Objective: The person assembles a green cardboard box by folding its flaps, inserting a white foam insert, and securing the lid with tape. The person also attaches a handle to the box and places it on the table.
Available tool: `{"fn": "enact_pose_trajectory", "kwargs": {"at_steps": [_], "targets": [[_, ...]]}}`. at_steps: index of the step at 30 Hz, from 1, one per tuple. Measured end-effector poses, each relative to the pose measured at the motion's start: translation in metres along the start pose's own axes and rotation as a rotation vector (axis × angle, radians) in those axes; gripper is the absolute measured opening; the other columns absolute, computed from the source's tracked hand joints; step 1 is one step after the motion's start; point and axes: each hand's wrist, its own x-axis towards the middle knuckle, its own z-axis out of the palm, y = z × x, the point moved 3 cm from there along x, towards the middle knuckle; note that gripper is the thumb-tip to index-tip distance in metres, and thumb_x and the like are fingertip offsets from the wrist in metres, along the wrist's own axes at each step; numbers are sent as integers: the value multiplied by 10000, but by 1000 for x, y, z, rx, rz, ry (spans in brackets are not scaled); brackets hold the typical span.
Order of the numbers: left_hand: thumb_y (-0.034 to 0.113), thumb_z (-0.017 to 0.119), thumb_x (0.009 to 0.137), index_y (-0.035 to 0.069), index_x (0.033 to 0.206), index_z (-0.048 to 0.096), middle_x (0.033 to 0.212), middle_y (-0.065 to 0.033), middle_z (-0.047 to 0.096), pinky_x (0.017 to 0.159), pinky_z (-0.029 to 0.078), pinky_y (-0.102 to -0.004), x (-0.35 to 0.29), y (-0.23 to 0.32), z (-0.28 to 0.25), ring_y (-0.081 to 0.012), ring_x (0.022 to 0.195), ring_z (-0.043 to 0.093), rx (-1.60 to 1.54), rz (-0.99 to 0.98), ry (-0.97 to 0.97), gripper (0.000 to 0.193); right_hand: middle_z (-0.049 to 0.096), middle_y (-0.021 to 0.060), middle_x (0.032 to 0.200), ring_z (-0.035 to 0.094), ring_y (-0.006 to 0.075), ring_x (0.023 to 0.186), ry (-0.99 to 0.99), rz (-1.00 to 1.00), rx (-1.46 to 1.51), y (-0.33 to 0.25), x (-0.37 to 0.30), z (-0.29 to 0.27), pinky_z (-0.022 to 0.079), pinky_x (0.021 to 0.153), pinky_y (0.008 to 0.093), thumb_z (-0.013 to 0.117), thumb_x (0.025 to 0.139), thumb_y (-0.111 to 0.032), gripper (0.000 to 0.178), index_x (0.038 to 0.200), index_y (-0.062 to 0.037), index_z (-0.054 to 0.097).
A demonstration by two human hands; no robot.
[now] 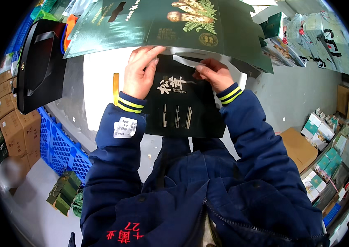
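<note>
A large green printed cardboard sheet point(154, 29) with a picture of mushrooms and fern and a dark handle slot lies across the table in front of me. Its near edge bows upward. Below that edge, a dark green printed panel point(182, 109) reaches toward my lap; whether the two are one piece I cannot tell. My left hand point(139, 74) has its fingers along the sheet's near edge, thumb close beside them. To the right, my right hand point(215, 75) pinches a thin white strip point(187, 61), which curls leftward below the same edge.
At the left stand a black box with a ribbon handle point(40, 68), a blue plastic pallet point(61, 144), stacked cartons point(20, 131) and green bags point(64, 191) on the floor. Packed bags point(323, 41) lie at the upper right, with a brown cardboard piece point(298, 148) and small boxes point(318, 127) below.
</note>
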Motion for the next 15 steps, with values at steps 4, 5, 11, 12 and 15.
{"fn": "enact_pose_trajectory", "kwargs": {"at_steps": [4,5,11,12,15], "targets": [[-13,592,784,46,1130,588,1039,-168,606,881,422,-345,-2,-21,2,-310,1024,546,222,-36,-104,351,601,52,771,555,118,663,-47,16,13,5,9,-6,441,615,238,672,817,-246,298,946,7,580],[-8,596,783,44,1132,584,1037,-174,604,879,423,-347,-4,-29,3,-316,1025,547,255,-61,-139,353,595,47,764,539,111,644,-71,13,30,4,9,-5,434,602,236,674,816,-253,302,945,5,581],[12,570,811,-16,1057,580,953,-133,645,817,475,-303,-8,-67,14,-216,895,625,173,-235,-422,248,470,-31,665,383,56,563,-141,65,-90,-2,10,13,298,506,200,626,858,-247,217,884,-35,586],[14,567,815,-20,1056,580,956,-130,646,823,475,-302,-7,-69,15,-214,901,625,96,-266,-415,243,469,-31,662,378,51,558,-135,75,-73,0,13,12,288,497,196,624,858,-241,213,888,-33,586],[32,564,830,-37,1068,576,981,-141,646,844,472,-302,-1,-71,13,-211,924,618,-29,-367,-463,248,464,-34,653,356,39,534,-90,58,-52,0,15,13,258,467,190,621,855,-204,183,898,-30,584]]}}
